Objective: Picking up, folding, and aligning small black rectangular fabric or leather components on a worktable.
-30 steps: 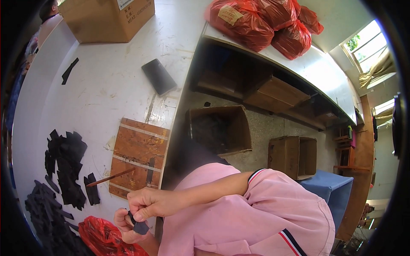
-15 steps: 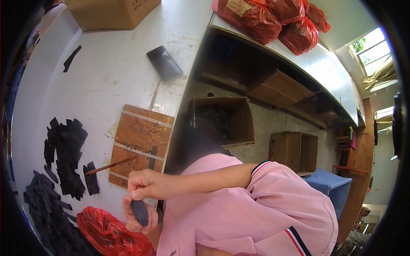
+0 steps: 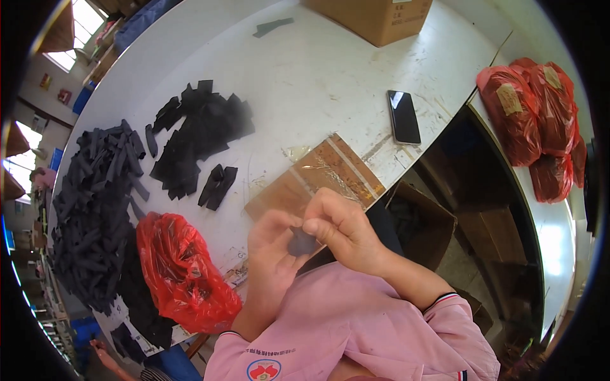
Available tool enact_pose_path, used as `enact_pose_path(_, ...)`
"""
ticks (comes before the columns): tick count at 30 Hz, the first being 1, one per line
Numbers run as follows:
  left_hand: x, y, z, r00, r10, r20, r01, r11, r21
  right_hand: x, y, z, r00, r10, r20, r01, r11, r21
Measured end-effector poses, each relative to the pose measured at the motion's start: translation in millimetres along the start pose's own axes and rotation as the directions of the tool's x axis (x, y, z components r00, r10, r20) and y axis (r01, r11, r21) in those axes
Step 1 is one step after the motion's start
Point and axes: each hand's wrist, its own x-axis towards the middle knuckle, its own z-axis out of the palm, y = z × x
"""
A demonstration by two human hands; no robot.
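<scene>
A small dark grey strip of cloth-like material [image 3: 301, 243] is held between my two hands in front of my chest. My left hand [image 3: 272, 242] is closed around its lower left side, fingers partly curled. The thumb and forefinger of my right hand [image 3: 340, 228] pinch its upper edge, touching the left fingertips. Just beyond the hands lies a brown wooden board [image 3: 324, 166] with pale tape bands. Left of it on the white table [image 3: 298, 82] are two small black strips [image 3: 218, 187] and a spread pile of black strips [image 3: 203, 136].
A large heap of dark grey strips [image 3: 95, 197] covers the table's left side, beside a crumpled red plastic bag [image 3: 184, 273]. A phone [image 3: 404, 117] and a cardboard box [image 3: 381, 19] sit farther back. Filled red bags [image 3: 540, 108] rest on another table at right; an open carton [image 3: 422, 222] stands below.
My view has swung left, so the table things appear farther right. The left hand has turned and risen with the grey strip, and my right fingers now pinch the strip's edge.
</scene>
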Motion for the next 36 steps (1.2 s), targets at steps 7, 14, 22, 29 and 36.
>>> enact_pose_path(7, 40.4, 27.0, -8.2, 0.942, -0.161, 0.293, 0.308, 0.761, -0.572, 58.5, 5.1, -12.3, 0.948, 0.254, 0.192, -0.303, 0.906, 0.296)
enact_pose_path(14, 52.4, -16.3, -49.7, 0.96, -0.123, 0.253, 0.209, 0.913, -0.351, 40.8, 58.9, -2.3, 0.873, 0.431, 0.228, -0.486, 0.738, 0.467)
enact_pose_path(22, 50.0, 14.7, -11.0, 0.889, 0.341, 0.307, -0.458, 0.632, 0.625, 38.7, 42.1, -17.4, 0.996, 0.093, -0.015, -0.094, 0.994, -0.053)
enact_pose_path(29, 45.0, 12.1, -14.0, 0.894, 0.444, 0.068, -0.449, 0.884, 0.129, 49.5, 9.5, -16.7, 0.907, -0.297, 0.299, 0.421, 0.606, -0.674)
enact_pose_path(36, 52.7, 0.6, -9.6, 0.95, 0.295, 0.107, -0.309, 0.937, 0.16, 37.8, 43.2, -8.5, 0.959, -0.185, 0.216, 0.278, 0.769, -0.575)
